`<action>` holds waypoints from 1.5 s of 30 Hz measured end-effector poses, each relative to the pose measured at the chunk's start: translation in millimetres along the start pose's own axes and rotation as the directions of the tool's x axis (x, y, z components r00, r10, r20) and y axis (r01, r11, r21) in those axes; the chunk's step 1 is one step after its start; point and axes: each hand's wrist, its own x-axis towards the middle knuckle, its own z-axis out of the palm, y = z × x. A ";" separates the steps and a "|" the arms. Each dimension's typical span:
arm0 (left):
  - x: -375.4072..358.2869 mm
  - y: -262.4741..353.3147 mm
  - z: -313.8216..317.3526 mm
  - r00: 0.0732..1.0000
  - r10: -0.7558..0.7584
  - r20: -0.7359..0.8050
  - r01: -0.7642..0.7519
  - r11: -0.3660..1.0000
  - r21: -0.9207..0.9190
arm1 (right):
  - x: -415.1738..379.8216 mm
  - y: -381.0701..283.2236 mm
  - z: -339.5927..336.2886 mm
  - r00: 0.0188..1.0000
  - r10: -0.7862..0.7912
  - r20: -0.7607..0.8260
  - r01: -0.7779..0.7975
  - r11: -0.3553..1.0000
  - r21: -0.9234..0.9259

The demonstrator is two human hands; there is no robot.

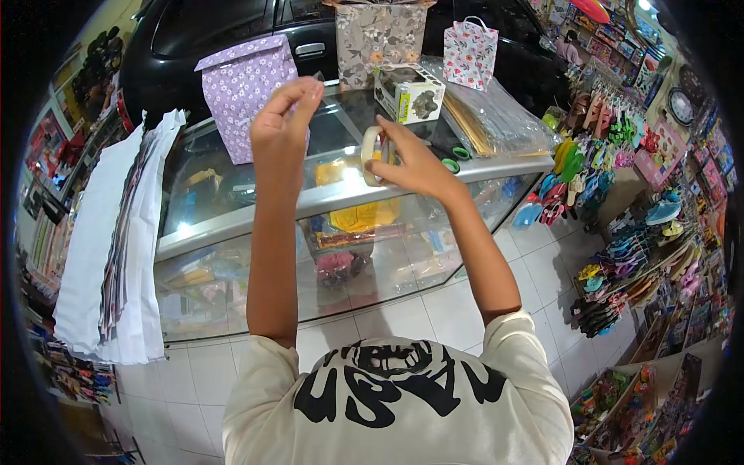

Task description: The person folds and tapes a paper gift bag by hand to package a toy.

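My right hand point(407, 161) grips a roll of clear tape point(371, 156), held upright above the front edge of the glass counter point(310, 200). Raised at the left, my left hand point(287, 108) pinches a small piece of clear tape point(318, 77) between thumb and fingertips. Just behind my left hand stands a purple flowered paper bag point(232, 101) with a folded top. A white and green box point(411, 94) sits beyond my right hand. Green-rimmed scissors handles point(457, 158) lie to the right of that hand.
A large flowered bag point(380, 43) and a small flowered bag point(470, 54) stand at the back. Plastic-wrapped sheets point(504, 120) lie at the right. White paper sheets point(93, 240) hang at the left. A black car point(209, 27) is behind; slippers point(570, 159) hang at the right.
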 end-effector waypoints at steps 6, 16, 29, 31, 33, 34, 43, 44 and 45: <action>-14.1 -48.1 -33.0 0.934 -0.342 -0.101 0.313 0.922 -0.229 | 30.5 0.5 5.8 0.964 0.213 0.160 -0.109 0.863 -0.493; -49.8 -52.9 -67.8 0.949 -0.315 0.008 0.315 0.946 -0.071 | -27.8 18.2 -65.6 0.923 0.383 0.019 -0.263 0.666 -0.698; -51.6 -60.3 -77.7 0.950 -0.310 0.033 0.312 0.937 -0.157 | -3.8 45.8 -93.3 0.863 0.408 0.299 -0.136 0.757 -0.640; -50.8 -61.3 -79.3 0.945 -0.327 0.022 0.325 0.927 -0.186 | 2.5 44.1 -98.4 0.827 0.403 0.391 -0.048 0.745 -0.665; -48.5 -61.8 -80.1 0.934 -0.356 0.009 0.351 0.916 -0.194 | 11.2 48.3 -98.8 0.791 0.477 0.382 -0.115 0.730 -0.673; -48.3 -62.7 -80.9 0.933 -0.359 0.014 0.354 0.913 -0.202 | 14.3 48.2 -97.3 0.770 0.513 0.379 -0.148 0.721 -0.677; -46.7 -63.7 -81.9 0.927 -0.373 0.035 0.372 0.904 -0.210 | 42.3 5.9 -120.8 0.792 0.446 0.417 -0.110 0.776 -0.621; -47.1 -64.8 -82.6 0.931 -0.363 0.035 0.362 0.912 -0.193 | 45.6 -6.7 -122.0 0.829 0.384 0.407 -0.087 0.807 -0.584; -47.5 -66.1 -83.1 0.935 -0.352 0.034 0.352 0.919 -0.176 | 49.4 -12.0 -121.5 0.831 0.349 0.434 -0.068 0.837 -0.543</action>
